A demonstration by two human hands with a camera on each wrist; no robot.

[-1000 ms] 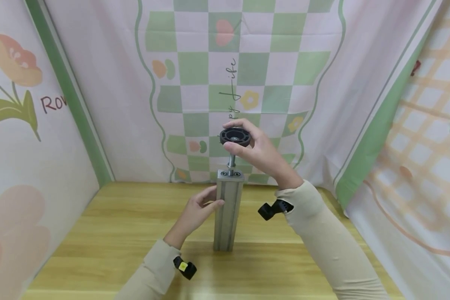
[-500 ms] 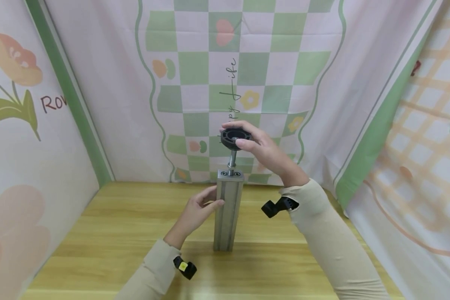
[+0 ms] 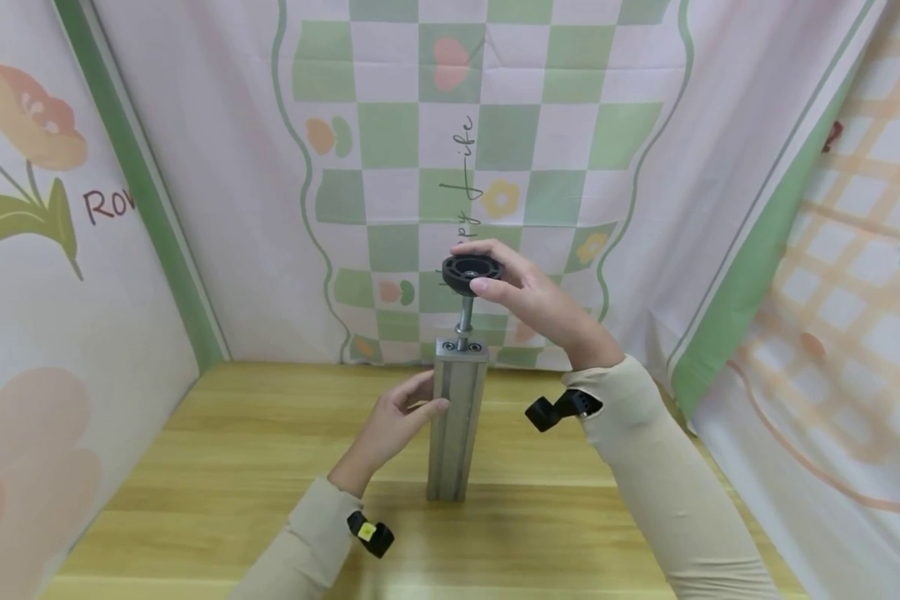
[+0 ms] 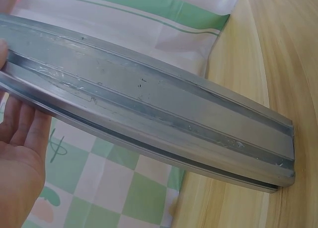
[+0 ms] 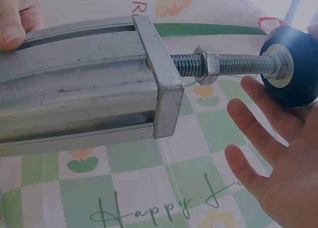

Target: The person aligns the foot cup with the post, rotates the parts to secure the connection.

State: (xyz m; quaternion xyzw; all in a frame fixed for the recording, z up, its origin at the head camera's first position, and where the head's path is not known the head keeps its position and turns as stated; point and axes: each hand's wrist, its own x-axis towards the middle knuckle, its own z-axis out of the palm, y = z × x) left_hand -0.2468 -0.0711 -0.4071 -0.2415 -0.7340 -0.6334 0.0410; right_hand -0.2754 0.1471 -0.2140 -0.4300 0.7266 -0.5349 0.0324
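Note:
An aluminium profile point(image 3: 457, 425) stands upright on the wooden table, its grooved side filling much of the left wrist view. My left hand point(image 3: 392, 429) grips it near the upper end, thumb on the front groove. On its top sits an end plate point(image 5: 161, 79), with a threaded rod point(image 5: 243, 64) rising out of it. A hex nut point(image 5: 206, 65) is on the rod a short way above the plate. The rod carries a black levelling foot point(image 3: 461, 279), slightly tilted. My right hand point(image 3: 543, 304) holds the foot's rim between thumb and index finger; the other fingers spread below it.
The wooden table point(image 3: 270, 450) reaches back to a checkered cloth point(image 3: 390, 133) hanging behind. Patterned cloth walls point(image 3: 67, 333) stand at both sides. Each wrist wears a black camera mount point(image 3: 543, 414).
My right hand has shifted a little to the right round the foot, its thumb now further along the rim. The left hand and the profile stay in place.

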